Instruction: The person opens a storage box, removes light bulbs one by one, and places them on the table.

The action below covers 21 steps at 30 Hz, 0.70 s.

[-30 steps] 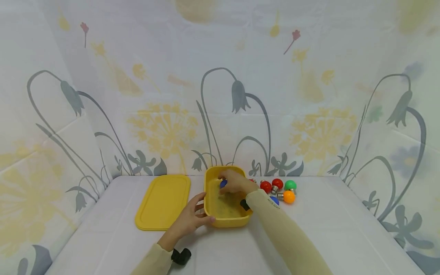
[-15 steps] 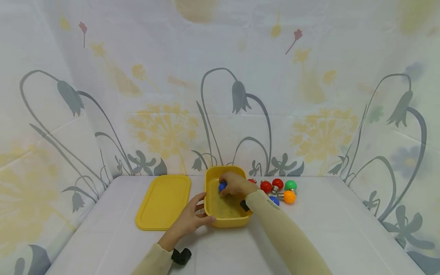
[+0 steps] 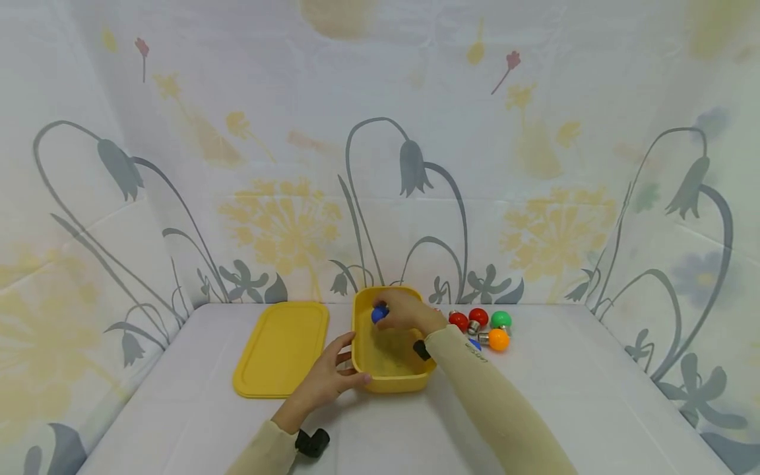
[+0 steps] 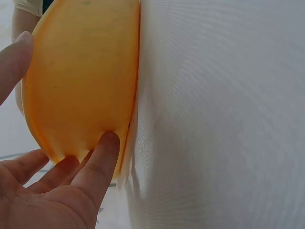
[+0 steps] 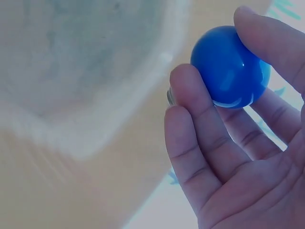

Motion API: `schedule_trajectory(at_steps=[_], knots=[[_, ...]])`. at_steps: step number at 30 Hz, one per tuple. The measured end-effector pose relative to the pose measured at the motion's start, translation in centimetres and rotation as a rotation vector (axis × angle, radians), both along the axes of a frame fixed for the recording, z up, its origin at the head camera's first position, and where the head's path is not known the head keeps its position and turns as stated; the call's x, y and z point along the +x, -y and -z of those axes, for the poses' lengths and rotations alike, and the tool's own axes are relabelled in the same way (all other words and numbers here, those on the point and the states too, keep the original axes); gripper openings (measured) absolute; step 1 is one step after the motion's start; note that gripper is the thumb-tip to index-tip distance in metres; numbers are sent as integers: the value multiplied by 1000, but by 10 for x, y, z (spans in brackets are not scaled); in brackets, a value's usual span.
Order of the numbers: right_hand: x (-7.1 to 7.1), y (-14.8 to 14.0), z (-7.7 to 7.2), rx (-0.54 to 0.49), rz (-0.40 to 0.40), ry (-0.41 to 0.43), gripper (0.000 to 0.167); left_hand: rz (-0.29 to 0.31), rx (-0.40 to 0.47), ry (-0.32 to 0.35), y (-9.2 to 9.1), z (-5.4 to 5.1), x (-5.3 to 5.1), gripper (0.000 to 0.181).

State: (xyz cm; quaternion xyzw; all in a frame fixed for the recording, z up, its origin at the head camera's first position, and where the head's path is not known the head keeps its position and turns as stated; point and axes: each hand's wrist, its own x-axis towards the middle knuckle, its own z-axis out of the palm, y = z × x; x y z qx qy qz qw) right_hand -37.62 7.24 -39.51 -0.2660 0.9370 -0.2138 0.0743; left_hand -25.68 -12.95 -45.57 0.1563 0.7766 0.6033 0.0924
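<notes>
My right hand (image 3: 406, 313) is over the far part of a yellow plastic box (image 3: 394, 381) and grips a blue light bulb (image 3: 379, 313). In the right wrist view, thumb and fingers hold the round blue bulb (image 5: 226, 67); a sliver of its metal base shows behind a finger. My left hand (image 3: 328, 374) rests against the box's near left corner. In the left wrist view, its fairly straight fingers (image 4: 97, 164) touch the outside of the box wall (image 4: 81, 81), with the thumb by the rim.
A yellow lid (image 3: 282, 349) lies flat left of the box. Several bulbs lie to its right: red bulbs (image 3: 478, 317), a green bulb (image 3: 501, 319), an orange bulb (image 3: 499, 340) and another blue bulb (image 3: 475, 344) partly behind the right sleeve. A flowered cloth (image 3: 380, 218) hangs behind the table.
My right hand has risen slightly inside the box and toward its far end, with the blue bulb in its fingers. The left hand has stayed on the box corner.
</notes>
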Motion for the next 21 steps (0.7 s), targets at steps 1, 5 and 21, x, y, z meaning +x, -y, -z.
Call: schedule_trajectory(at_steps=[1,5,21], knots=[[1,0,-2,7,-10,-16,41,2,2,1,0,0,0,96],[9,-6,-12,14,-14,-50,46,-1,-1,11,1,-1,1,94],[50,-91,-34,-53,39,-152,49,-17,-17,19,1,-5,2,98]])
